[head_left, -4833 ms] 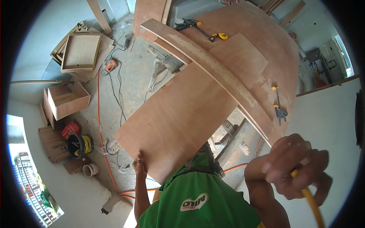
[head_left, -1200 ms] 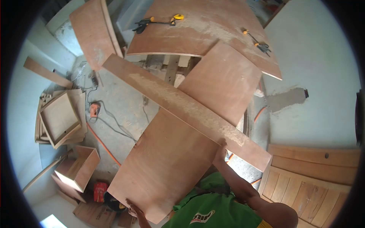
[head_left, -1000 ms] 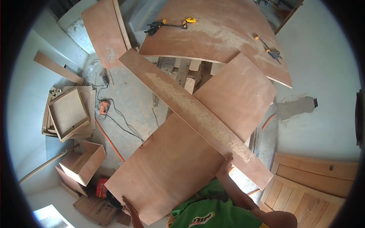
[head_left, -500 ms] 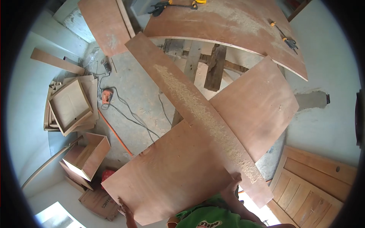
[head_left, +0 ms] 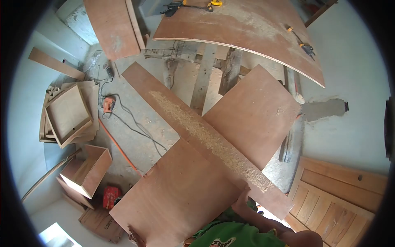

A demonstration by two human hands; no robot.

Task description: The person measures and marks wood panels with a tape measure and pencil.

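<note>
A wide plywood sheet spans the space before my body, tilted across the view. A long narrow plywood strip, with a line of sawdust along it, lies crosswise over the sheet. Beyond the strip, the sheet's far part shows. My left hand grips the near left edge of the sheet, fingers curled over the top. On its near right edge, close to the strip, my right hand is closed; the fingertips underneath are hidden.
A large plywood panel with clamps and sawdust stands at the back. Old timbers lie beneath it. An orange power tool and cords lie on the floor. Wooden trays stack at left; a panelled door leans right.
The sheet and the strip across it have moved back toward me, away from the far panel. Both hands keep their grip, and the view has shifted slightly.
</note>
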